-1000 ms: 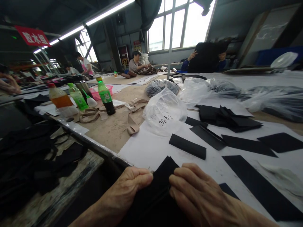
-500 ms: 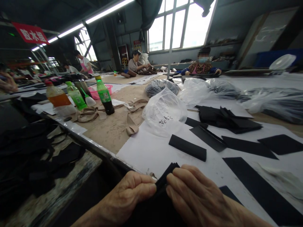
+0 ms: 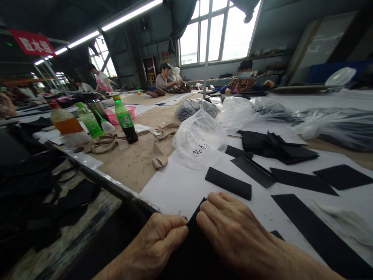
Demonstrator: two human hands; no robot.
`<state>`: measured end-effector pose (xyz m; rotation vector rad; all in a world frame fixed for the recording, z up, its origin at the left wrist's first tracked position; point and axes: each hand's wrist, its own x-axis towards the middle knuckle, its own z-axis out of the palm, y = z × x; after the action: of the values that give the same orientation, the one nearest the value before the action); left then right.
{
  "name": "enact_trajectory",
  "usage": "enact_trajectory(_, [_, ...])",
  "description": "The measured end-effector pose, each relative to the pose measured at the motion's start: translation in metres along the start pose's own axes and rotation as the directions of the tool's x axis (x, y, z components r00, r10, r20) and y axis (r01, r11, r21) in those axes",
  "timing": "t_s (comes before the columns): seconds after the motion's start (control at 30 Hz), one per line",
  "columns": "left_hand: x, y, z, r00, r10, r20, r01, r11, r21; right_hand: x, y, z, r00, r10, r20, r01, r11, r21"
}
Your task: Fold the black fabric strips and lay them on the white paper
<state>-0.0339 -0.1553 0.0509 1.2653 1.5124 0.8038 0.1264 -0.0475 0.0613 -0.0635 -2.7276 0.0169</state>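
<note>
Black cloth (image 3: 189,254) was pinched by the left hand (image 3: 157,239) and right hand (image 3: 230,225), lying between them. The right had just shifted over its fanned tip, so layers (those visible) looked better gathered.

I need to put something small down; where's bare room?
Bare white paper shows between the left hand, the lettered plastic bag and the nearest black strip; also brown surface between the beige strip and the table edge. The right side is crowded with black pieces.
</note>
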Motion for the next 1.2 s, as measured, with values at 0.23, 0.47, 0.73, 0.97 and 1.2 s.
enact_trajectory(0.23, [0.004, 0.001, 0.002, 1.0, -0.008, 0.005, 0.008, 1.0, 0.003, -0.002, -0.001, 0.004, 0.999, 0.045, 0.027, -0.045, 0.999, -0.001])
enact_trajectory(0.47, [0.007, -0.005, 0.003, 0.998, 0.023, -0.053, -0.015, 0.987, 0.161, -0.004, 0.003, 0.004, 1.0, -0.022, 0.018, 0.021, 0.996, 0.091])
enact_trajectory(0.73, [0.001, 0.004, 0.001, 0.998, 0.03, -0.063, -0.02, 0.989, 0.148, 0.001, 0.001, 0.006, 0.998, 0.019, 0.057, -0.02, 1.0, 0.019])
enact_trajectory(0.97, [-0.001, 0.01, 0.005, 1.0, -0.01, -0.025, 0.017, 0.962, 0.273, 0.004, -0.001, 0.009, 0.997, 0.076, 0.028, -0.076, 0.997, 0.006])
enact_trajectory(1.2, [-0.006, -0.006, 0.005, 0.98, 0.162, -0.113, -0.107, 0.916, 0.386, 0.004, 0.006, -0.007, 1.0, 0.018, 0.018, -0.018, 0.999, 0.034])
